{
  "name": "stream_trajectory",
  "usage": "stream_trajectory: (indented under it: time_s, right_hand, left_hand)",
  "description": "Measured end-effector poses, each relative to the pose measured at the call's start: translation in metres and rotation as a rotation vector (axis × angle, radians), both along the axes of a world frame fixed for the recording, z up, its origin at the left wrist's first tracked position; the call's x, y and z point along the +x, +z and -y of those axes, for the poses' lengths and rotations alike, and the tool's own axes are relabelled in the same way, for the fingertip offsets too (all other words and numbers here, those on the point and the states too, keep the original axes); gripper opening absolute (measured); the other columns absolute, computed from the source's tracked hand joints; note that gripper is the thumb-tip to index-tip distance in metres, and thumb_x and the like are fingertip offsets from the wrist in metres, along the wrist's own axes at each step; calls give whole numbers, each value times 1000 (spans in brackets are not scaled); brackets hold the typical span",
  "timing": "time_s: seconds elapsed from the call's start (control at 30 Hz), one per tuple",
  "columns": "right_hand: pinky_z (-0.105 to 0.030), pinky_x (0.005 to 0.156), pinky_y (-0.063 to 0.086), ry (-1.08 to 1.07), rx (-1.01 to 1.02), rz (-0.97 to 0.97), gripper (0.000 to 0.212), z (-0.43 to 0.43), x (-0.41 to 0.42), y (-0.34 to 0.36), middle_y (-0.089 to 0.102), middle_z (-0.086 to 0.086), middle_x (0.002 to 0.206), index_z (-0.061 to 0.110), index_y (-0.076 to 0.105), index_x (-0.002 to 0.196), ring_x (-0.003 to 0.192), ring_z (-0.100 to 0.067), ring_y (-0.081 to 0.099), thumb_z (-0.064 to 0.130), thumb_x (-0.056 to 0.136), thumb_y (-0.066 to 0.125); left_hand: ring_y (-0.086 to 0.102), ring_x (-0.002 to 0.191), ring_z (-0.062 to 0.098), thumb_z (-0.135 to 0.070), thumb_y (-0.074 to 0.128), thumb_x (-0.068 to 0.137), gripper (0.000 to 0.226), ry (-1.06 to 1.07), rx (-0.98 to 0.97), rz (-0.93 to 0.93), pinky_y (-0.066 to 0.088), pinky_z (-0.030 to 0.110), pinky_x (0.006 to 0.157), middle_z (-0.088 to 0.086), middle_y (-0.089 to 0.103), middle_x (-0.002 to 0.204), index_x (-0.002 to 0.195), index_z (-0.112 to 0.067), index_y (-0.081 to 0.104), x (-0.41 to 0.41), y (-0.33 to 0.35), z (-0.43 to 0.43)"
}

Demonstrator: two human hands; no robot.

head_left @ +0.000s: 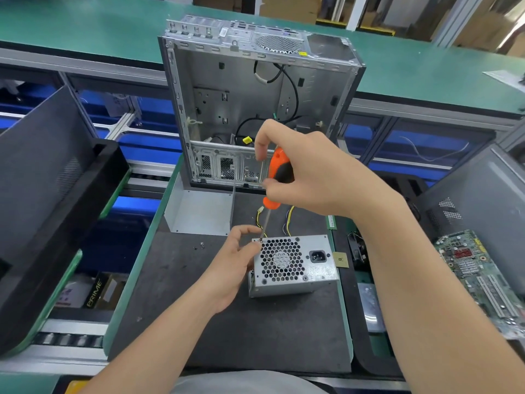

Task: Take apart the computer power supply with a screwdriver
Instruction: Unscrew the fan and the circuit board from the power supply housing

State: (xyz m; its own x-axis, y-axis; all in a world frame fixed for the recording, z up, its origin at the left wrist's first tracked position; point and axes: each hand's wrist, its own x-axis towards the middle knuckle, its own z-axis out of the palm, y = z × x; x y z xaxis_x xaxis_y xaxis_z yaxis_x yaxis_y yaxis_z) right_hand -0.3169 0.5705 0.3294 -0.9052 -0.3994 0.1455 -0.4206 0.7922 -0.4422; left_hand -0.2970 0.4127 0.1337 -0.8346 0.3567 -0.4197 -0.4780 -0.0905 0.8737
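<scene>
Left hand (233, 263) at power supply (292, 265) corner | right hand (306, 172) grips screwdriver (277, 163) | case (204, 66): cables (296, 92)

The place is an electronics teardown workshop on a factory floor. Long green-topped benches (85, 32) on aluminium frames run past blue bins (150, 109) and a roller conveyor (71, 338). A gutted computer case (244, 89) stands on a black work mat (255, 331). A bare circuit board (480, 277) lies to the right, and cardboard boxes (289, 7) are stacked behind.

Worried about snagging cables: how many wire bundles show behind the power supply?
2: a left bundle just left of the screwdriver shaft, a right bundle right of it, both behind the power supply. Others may be hidden.
</scene>
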Motion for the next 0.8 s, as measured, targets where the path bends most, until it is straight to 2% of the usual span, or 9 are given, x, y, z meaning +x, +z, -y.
stream_trajectory:
  time_s: [0.07, 0.17, 0.27, 0.4, 0.57, 0.63, 0.73, 0.8]
  right_hand:
    - [-32, 54, 49, 3, -13, 31, 39, -1, 1, 2, 68, 5, 70, 29, 46, 110, 60, -15, 57, 16, 81, 69]
    - [-29, 54, 46, -11, -53, 14, 40, -1, 3, 0, 68, 6, 70, 25, 47, 110, 63, -14, 57, 14, 78, 68]
    - [-32, 56, 45, -34, -67, -18, 38, -2, 3, -2, 69, 3, 70, 23, 47, 109, 64, -15, 57, 15, 79, 69]
    - [-31, 55, 46, -43, -71, -28, 37, -2, 4, 0, 69, 4, 69, 23, 47, 108, 63, -16, 59, 16, 79, 68]
    - [-31, 54, 47, -55, -69, -60, 37, -4, 4, 4, 71, 4, 70, 22, 47, 108, 63, -15, 59, 17, 78, 68]
    - [-28, 52, 45, -62, -72, -74, 37, -5, 4, 4, 69, 5, 68, 22, 47, 108, 62, -14, 58, 17, 78, 69]
    - [-21, 51, 42, -77, -91, -90, 36, -5, 5, 4, 67, 10, 67, 21, 48, 107, 60, -12, 56, 15, 78, 69]
    - [-18, 51, 40, -88, -111, -98, 35, -4, 5, 2, 66, 12, 69, 21, 49, 107, 58, -10, 54, 15, 79, 69]
  left_hand:
    - [66, 76, 14, -16, 48, 107, 25, 2, -17, -47, 54, 27, 68, 8, 76, 96, 108, -38, 59, 2, -1, -1]
    - [67, 84, 19, -14, 50, 106, 23, 44, -65, -119, 53, 28, 69, 14, 75, 104, 99, -33, 61, 2, -2, -2]
    - [75, 95, 16, -8, 50, 105, 26, 59, -60, -184, 57, 24, 67, -3, 78, 112, 94, -28, 62, 2, -1, -3]
    - [74, 100, 12, -9, 52, 106, 13, 61, -64, -226, 58, 20, 71, -6, 77, 113, 108, -15, 63, 1, -3, -3]
    - [73, 105, 15, -12, 50, 108, 15, 7, -57, -224, 58, 21, 78, -5, 77, 116, 118, -12, 62, -4, -2, -3]
    - [73, 106, 17, -12, 48, 109, 17, -1, -28, -206, 59, 25, 81, -3, 77, 116, 121, -10, 60, -6, 1, -3]
    - [74, 105, 21, -14, 47, 110, 18, 15, 2, -169, 60, 39, 89, -2, 78, 115, 123, -10, 59, -9, 5, -2]
    - [76, 101, 22, -15, 47, 110, 18, 62, 6, -158, 61, 38, 83, -2, 78, 112, 122, -11, 59, -12, 6, 1]
